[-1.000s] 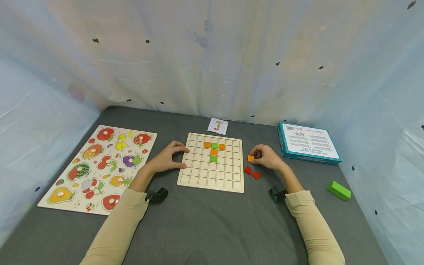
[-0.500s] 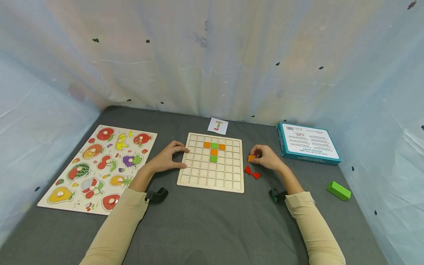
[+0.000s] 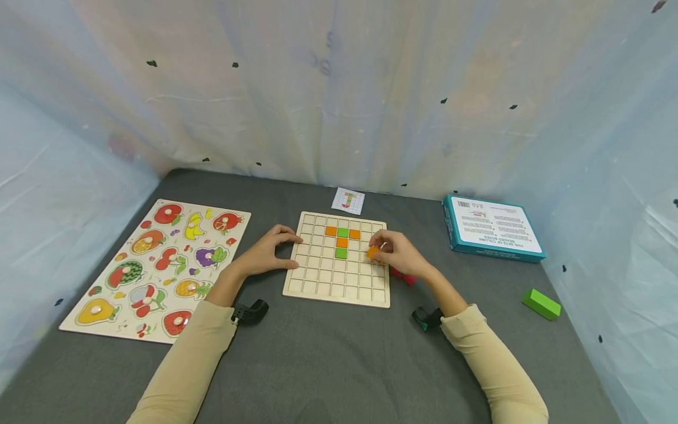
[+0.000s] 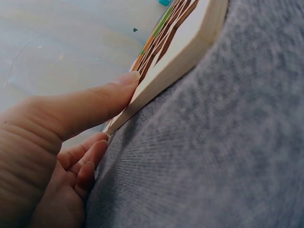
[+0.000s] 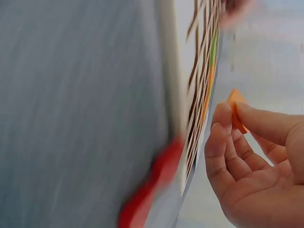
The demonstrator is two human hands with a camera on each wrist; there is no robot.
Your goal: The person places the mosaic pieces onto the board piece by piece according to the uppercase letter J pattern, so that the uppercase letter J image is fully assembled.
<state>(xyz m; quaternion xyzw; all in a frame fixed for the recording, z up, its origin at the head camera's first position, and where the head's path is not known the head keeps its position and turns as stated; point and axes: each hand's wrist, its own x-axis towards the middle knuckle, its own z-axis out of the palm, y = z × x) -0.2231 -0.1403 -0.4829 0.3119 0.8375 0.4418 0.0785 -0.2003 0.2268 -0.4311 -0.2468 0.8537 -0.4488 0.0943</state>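
A wooden grid board (image 3: 325,277) lies on the grey cloth, with several orange and green square tiles (image 3: 342,242) set in a T shape in its cells. At the board's left edge rests my left hand (image 3: 265,253), thumb and fingers apart; the left wrist view shows its straight thumb (image 4: 102,102) touching the rim. My right hand (image 3: 399,256) pinches an orange square tile (image 5: 236,111) between thumb and fingers, held above the board's right side. Red pieces (image 3: 409,280) lie just beyond the right edge, partly hidden by this hand.
A small pattern card (image 3: 348,201) lies behind the board. To the left is a fruit puzzle board (image 3: 159,265), partly beneath the left sleeve. A teal box (image 3: 492,229) stands at the back right, with a green block (image 3: 541,304) nearer the right edge.
My right hand has carried the orange tile leftward from beside the board to above its right columns. The left hand stays at the left edge.
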